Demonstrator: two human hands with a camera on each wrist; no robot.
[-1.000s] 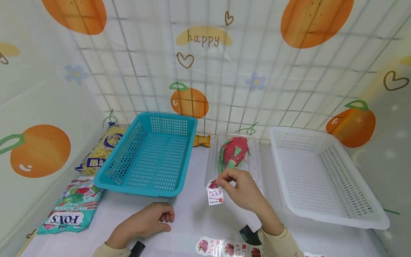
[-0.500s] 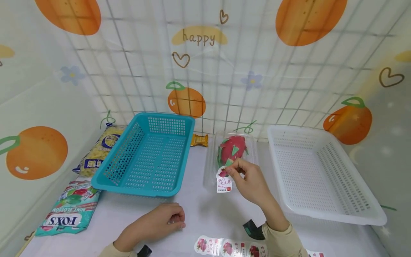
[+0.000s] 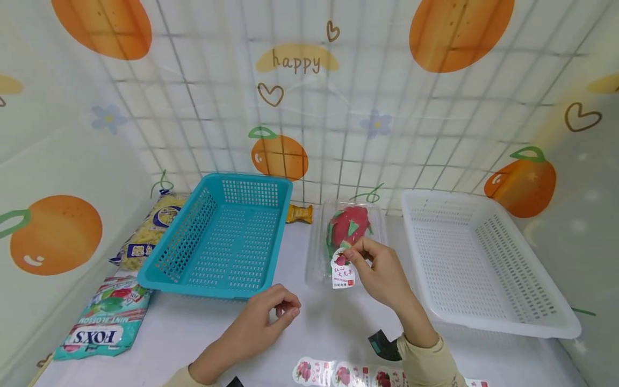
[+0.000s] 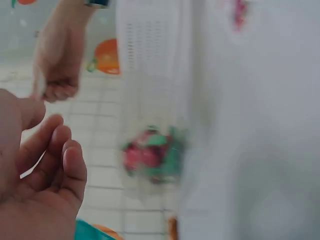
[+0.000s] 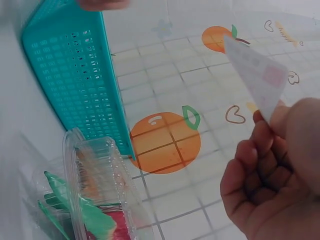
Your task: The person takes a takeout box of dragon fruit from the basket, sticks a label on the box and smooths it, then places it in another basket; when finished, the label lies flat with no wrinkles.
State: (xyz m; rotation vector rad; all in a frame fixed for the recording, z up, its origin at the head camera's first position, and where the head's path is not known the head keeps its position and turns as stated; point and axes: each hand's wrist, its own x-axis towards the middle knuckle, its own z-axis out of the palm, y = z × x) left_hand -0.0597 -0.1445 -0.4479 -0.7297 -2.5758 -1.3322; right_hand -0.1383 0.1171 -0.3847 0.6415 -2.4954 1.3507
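Observation:
My right hand (image 3: 369, 266) pinches a small white sticker label (image 3: 343, 270) with a red fruit picture, just above the near end of a clear plastic clamshell box (image 3: 319, 252). A red and green dragon fruit (image 3: 349, 224) lies inside the box. In the right wrist view the label (image 5: 257, 75) sticks up from my curled fingers (image 5: 255, 185), with the box (image 5: 95, 195) below. My left hand (image 3: 271, 317) hovers above the table, fingers loosely curled, holding nothing; the left wrist view shows its fingers (image 4: 55, 160) near the blurred fruit (image 4: 150, 155).
A teal basket (image 3: 224, 236) stands left of the box and a white basket (image 3: 479, 258) to the right. A yellow bag (image 3: 150, 231) and a Fox's mint bag (image 3: 103, 317) lie far left. A strip of labels (image 3: 338, 373) lies at the near edge. A small orange packet (image 3: 300, 214) sits behind.
My right hand carried the label forward and up toward the clamshell box. My left hand lifted off the table and moved right, toward the box.

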